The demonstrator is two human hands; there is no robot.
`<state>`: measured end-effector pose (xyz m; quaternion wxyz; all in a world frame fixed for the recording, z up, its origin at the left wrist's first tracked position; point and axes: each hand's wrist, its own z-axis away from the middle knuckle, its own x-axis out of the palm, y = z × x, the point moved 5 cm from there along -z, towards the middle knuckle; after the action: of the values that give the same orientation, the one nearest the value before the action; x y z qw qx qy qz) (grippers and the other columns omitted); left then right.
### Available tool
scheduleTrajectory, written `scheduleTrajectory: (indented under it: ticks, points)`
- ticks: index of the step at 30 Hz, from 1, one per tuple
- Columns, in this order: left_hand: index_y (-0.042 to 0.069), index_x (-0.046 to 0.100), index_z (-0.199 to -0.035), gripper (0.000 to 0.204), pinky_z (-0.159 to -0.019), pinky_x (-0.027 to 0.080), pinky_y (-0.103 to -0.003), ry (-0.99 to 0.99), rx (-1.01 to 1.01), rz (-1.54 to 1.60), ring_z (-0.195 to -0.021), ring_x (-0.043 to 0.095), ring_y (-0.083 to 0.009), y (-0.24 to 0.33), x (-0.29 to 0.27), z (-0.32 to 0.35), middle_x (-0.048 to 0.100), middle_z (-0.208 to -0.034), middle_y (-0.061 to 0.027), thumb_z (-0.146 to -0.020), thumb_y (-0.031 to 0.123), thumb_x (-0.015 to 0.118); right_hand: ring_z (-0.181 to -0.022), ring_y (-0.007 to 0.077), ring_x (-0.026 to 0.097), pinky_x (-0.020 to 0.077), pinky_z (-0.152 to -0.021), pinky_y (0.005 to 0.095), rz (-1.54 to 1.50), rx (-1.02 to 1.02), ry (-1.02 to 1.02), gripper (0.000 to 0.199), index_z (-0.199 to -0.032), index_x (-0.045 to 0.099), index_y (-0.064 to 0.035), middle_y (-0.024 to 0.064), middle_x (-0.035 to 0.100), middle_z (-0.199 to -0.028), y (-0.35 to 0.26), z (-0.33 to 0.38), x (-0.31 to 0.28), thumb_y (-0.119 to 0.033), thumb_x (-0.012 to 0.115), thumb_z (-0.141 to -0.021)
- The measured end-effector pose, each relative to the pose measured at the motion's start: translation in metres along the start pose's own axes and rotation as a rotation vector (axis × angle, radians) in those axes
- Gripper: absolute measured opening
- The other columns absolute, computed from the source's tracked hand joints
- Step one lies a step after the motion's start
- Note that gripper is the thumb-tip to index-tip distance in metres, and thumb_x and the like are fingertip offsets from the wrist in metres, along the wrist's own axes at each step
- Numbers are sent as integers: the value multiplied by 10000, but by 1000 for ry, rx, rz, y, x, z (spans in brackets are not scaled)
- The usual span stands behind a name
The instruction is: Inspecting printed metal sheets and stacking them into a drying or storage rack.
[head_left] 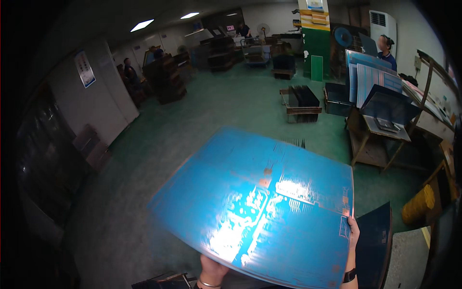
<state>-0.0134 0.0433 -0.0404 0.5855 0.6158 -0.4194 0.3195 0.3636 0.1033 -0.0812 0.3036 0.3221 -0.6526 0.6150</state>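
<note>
A large blue panel (192, 178) is held up over the green floor (192, 111), tilted, with bright glare thrown across its middle and thin lines and patches marked on its face. The panel's near edge is gripped, left of its middle, by the left hand (213, 270); the fingers are hidden beneath the panel, so how far they are curled cannot be told. The panel's right edge is clasped by the right hand (353, 233), its remaining fingers being largely hidden by the panel. A metal bracelet (209, 284) is worn on the left wrist, below the panel's near edge, and a dark band (350, 275) on the right, beside the panel's near right corner.

Just right of the panel, a dark sheet (374, 241) is seen standing tilted, and farther right of it a yellow roll (417, 206) is placed. Beyond the panel's far right corner, striped blue boards (380, 82) are stood above a wooden table (373, 149). Beyond the panel's far edge, dark sheets (305, 96) are held upright in a low rack (303, 111), and farther off a green pillar (315, 48) is seen.
</note>
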Motion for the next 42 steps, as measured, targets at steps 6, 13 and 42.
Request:
scheduleTrajectory:
  ticks: [6, 13, 42]
  points:
    - [55, 329, -1319, 510, -1022, 277, -408, 226, 15, -373, -1199, 383, -235, -46, 48, -6, 440, -1278, -93, -892, 268, 510, -1141, 264, 461, 393, -951, 371, -78, -159, -82, 571, -1322, 274, -4, 147, 433, -1266, 27, -2, 95, -106, 553, -835]
    - [33, 427, -1213, 352, -850, 468, -365, 320, 7, -208, -999, 549, -221, -13, 15, -4, 535, -1131, -111, -880, 102, 519, -1051, 221, 534, 471, -881, 377, -192, -217, 94, 315, -1152, 455, 20, 132, 523, -1171, -14, 3, 1, -181, 448, -910]
    - [-19, 579, -1008, 376, -755, 442, -248, 636, -247, -657, -803, 556, -115, -24, -62, -24, 614, -915, -63, -934, 321, 434, -623, 25, 459, 367, -569, 190, 918, -89, 548, 280, -791, 609, -16, -37, 562, -705, -17, 39, -73, -241, 496, -915]
